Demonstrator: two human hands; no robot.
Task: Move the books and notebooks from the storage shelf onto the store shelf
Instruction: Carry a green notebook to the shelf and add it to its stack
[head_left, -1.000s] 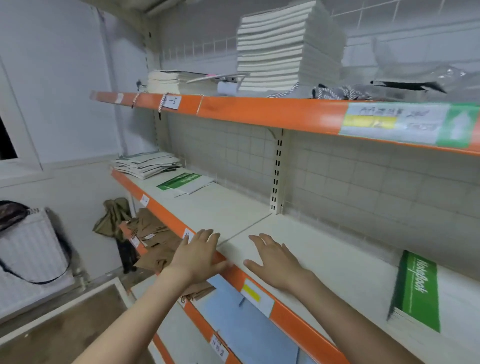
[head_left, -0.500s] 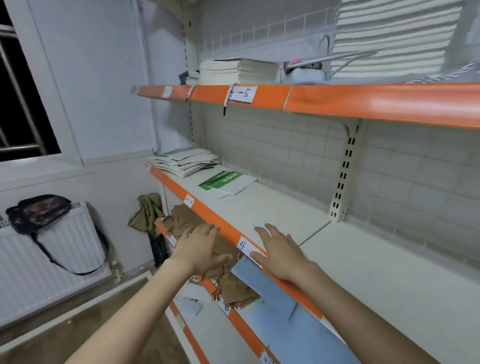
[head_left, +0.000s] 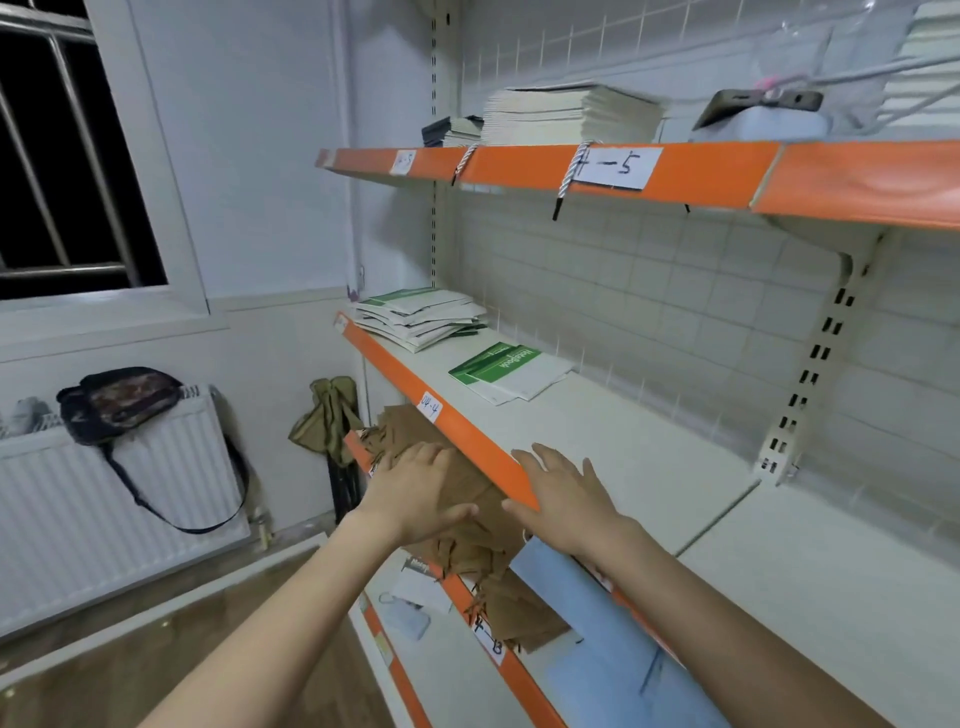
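While both hands (head_left: 415, 488) hover empty, middle shelf (head_left: 649, 457) mostly bare

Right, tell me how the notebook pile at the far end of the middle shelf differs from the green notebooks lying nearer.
The far pile is a thick, untidy stack with several layers; the green notebooks are only a few, fanned out flat. The far pile shows mostly white covers, while the nearer ones show broad green bands. Both lie on the middle shelf, untouched by either hand.

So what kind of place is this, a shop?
Probably a small stationery shop or its stockroom: orange-edged shelves with handwritten labels, stacked notebooks, and brown paper bags below.
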